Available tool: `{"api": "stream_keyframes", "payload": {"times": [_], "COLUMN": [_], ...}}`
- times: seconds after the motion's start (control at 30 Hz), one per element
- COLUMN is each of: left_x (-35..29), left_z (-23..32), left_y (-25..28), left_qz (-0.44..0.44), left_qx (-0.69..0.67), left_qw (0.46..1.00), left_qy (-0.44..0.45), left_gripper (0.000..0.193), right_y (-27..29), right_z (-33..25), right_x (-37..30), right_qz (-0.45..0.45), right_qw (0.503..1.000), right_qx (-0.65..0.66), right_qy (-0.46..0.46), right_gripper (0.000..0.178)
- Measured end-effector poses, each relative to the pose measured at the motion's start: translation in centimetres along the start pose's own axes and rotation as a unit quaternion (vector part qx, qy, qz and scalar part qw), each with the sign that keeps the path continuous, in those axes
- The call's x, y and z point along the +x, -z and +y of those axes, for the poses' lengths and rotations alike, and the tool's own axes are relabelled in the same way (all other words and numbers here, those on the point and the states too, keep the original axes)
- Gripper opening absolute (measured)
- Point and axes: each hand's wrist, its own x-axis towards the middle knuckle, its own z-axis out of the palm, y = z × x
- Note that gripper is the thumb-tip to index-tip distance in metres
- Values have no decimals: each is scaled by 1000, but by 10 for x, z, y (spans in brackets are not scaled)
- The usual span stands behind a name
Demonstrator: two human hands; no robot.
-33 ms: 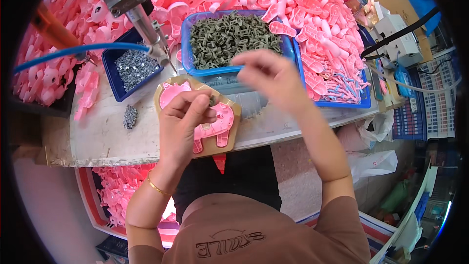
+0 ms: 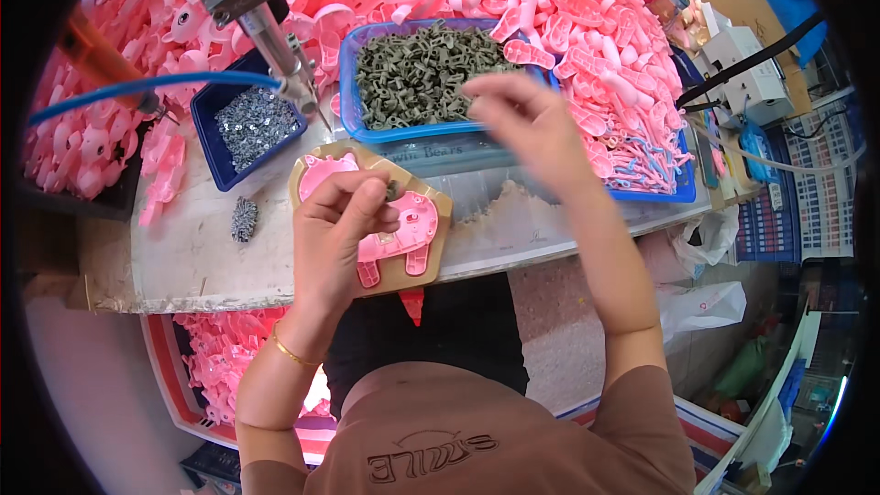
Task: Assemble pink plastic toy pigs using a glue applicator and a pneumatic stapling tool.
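- My left hand (image 2: 332,220): thumb and forefinger pinched together on a small olive piece (image 2: 393,190); other fingers curled. It is above the pink animal-shaped shell (image 2: 419,218), covering part of it.
- The shell lies hollow side up in a tan holder (image 2: 444,211) on the worktop (image 2: 183,261), right in front of me.
- My right hand (image 2: 530,128): blurred, at the right front part of the blue tub (image 2: 403,136), fingertips over the heap of olive parts (image 2: 417,69). Cannot tell whether it grips anything.
- Left of the tub: dark blue tray (image 2: 210,148) of small metal parts (image 2: 252,131); a bristly grey cluster (image 2: 244,219) just in front of it.
- Metal driver (image 2: 275,41) slants down, tip just behind the holder.
- Pink parts (image 2: 596,46) heaped behind the tub and to its right.
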Motion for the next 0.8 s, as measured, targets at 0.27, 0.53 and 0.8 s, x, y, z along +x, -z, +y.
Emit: {"api": "stream_keyframes", "payload": {"times": [0.27,0.53,0.8], "left_x": [-10,-21,-34], "left_z": [12,10,14], "left_y": [17,31,45], "left_qz": [30,-6,8], "left_qx": [20,78,86], "left_qw": [999,997,996], "left_qy": [9,-14,-11], "left_gripper": [23,18,15], "right_y": [33,-29,0], "right_z": [12,14,-2], "right_x": [29,60,10], "right_qz": [13,-69,4], "right_qw": [988,950,952], "right_qx": [-155,-287,-296], "right_qy": [10,103,79], "right_gripper": [16,16,15]}}
